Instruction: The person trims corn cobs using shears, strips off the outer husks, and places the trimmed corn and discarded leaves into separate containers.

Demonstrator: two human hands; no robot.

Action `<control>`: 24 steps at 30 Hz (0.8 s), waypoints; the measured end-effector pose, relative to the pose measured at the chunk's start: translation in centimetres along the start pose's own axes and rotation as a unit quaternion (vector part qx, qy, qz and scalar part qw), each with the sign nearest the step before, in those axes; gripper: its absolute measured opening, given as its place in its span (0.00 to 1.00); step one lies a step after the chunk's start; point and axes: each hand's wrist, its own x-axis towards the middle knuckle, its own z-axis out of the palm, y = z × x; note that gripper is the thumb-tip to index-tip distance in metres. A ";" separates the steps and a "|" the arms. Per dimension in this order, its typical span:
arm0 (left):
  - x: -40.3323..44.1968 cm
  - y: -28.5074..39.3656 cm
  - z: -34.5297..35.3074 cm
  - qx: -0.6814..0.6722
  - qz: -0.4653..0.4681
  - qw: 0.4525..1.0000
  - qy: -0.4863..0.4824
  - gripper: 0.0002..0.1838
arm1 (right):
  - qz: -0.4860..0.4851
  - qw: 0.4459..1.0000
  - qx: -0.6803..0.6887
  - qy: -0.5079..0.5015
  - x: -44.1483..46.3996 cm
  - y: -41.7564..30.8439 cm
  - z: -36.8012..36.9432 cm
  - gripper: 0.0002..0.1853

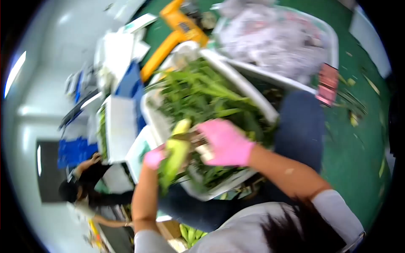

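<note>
My left hand [155, 158], in a pink glove, is closed round a long pale-green ear of corn [176, 148] in its husk, held up at a tilt. My right hand [224, 143], also pink-gloved, is closed on a small knife [204, 152] with a pale handle; its dark blade reaches across the upper part of the corn. Motion blur hides exactly how the blade meets it. Beneath both hands, a white tub [148, 110] between my knees is heaped with green leaves [198, 92].
A white bin [334, 40] with pale plastic bags stands ahead, near a yellow pallet-jack-like frame [158, 55]. A pink object [327, 84] lies by my right knee. White foam boxes [121, 128] and another person [90, 189] are at left. More green ears [192, 234] sit below.
</note>
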 end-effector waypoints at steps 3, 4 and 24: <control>0.2 0.9 -0.5 0.014 0.007 0.998 0.068 0.53 | 0.186 0.982 -0.002 -0.044 -1.4 -0.8 1.6 0.20; 1.0 2.1 1.1 0.027 -0.024 0.999 0.028 0.56 | 0.233 0.967 -0.010 -0.098 -1.6 -1.2 1.9 0.20; 7.1 11.3 6.4 0.679 -0.178 0.711 -0.039 0.31 | 0.238 0.951 0.111 -0.164 -0.3 -0.5 0.2 0.30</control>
